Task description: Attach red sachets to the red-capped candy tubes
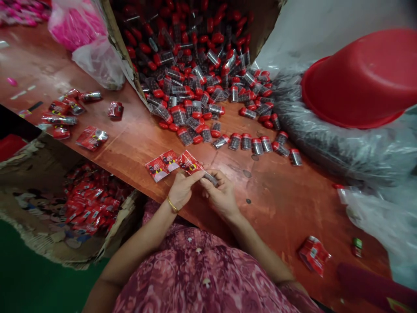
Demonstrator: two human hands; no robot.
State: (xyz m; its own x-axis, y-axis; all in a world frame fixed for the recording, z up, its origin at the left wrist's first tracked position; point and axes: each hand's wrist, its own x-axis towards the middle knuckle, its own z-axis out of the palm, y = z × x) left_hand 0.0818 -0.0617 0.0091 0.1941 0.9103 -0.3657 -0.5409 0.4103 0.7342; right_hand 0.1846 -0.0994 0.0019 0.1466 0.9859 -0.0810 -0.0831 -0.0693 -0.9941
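My left hand (182, 188), a gold bangle on its wrist, pinches a red printed plastic sleeve (188, 163). My right hand (223, 198) grips a small clear bottle (211, 178) with dark contents, its end against the sleeve's right edge. Whether the bottle's tip is inside the sleeve is hidden by my fingers. Flat red sleeves (162, 165) lie on the table just left of my left hand. Beyond my hands runs a loose row of red-capped bottles (246, 141).
A tipped cardboard box (130, 74) spills many red-capped bottles onto the wooden table (276, 208). Sleeved bottles (58, 117) lie at left, above a carton (42, 243) of red packs. A red tub (361, 78) sits on a plastic bag (329, 143) at right.
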